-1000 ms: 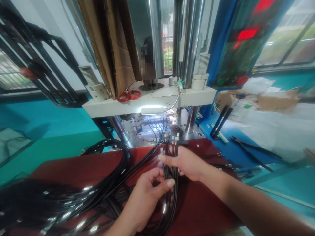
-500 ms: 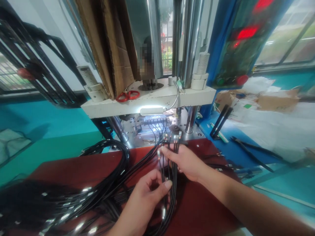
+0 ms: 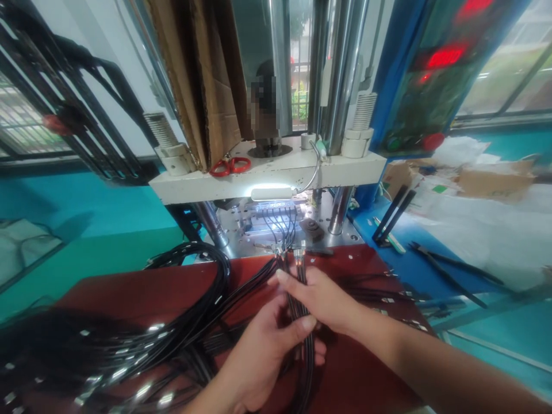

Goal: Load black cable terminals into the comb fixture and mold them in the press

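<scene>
Black cables sit bunched over the red mat, right hand gripping them near the plug ends. Left hand pinches the same bundle just nearer, thumb across. Red scissors lie far on the press.

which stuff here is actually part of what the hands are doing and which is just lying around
In use:
left hand and right hand, both gripping the cable bundle
cable pile
lit press bed

Lying about:
red scissors
cardboard
black pliers
</scene>
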`<state>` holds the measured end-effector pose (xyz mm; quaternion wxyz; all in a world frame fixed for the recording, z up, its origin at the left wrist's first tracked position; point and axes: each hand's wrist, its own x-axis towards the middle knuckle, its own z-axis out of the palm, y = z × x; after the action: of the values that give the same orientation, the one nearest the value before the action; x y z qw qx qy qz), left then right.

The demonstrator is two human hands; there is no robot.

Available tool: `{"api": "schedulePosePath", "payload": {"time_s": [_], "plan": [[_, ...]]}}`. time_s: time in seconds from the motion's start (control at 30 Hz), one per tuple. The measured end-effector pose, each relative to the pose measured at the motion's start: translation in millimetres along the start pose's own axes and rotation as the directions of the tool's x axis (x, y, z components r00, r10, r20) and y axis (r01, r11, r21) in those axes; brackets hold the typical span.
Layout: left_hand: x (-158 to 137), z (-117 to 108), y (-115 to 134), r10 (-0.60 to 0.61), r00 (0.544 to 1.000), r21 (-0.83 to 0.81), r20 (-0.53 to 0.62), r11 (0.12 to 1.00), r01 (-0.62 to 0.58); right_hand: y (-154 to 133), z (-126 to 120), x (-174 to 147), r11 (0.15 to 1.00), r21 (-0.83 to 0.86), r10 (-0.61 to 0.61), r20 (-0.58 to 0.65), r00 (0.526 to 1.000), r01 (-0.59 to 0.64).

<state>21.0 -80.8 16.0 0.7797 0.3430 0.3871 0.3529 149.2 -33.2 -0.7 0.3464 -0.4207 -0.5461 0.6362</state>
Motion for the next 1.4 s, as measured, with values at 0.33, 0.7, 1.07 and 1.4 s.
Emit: {"api": "schedulePosePath", "payload": {"time_s": [0.33, 0.7, 1.07, 1.4], "plan": [[-10.4, -8.6, -22.2, -0.301, 0.948, 0.042, 0.101, 0.954, 0.298, -15.2, -24.8, 11.2, 0.974, 0.006, -0.223, -0.147, 0.964, 0.226], [18.2, 6.5, -18.1, -0.058, 0.997, -0.141, -0.047, 0.989, 0.051, -9.9, -15.9, 4.7, 0.862, -0.445, -0.220, 0.106, 0.970, 0.244], [18.9, -11.0, -20.2, -0.170, 0.985, -0.107, 0.040, 0.979, 0.173, 10.3, -84.3, 49.8, 0.174, -0.985, -0.355, -0.080, 0.931, -0.019], [10.3, -9.1, -20.7, -0.127, 0.989, -0.026, 0.070, 0.991, 0.129, -19.8, -76.8, 9.1, 0.198, -0.980, -0.237, -0.071, 0.969, -0.023]]}}
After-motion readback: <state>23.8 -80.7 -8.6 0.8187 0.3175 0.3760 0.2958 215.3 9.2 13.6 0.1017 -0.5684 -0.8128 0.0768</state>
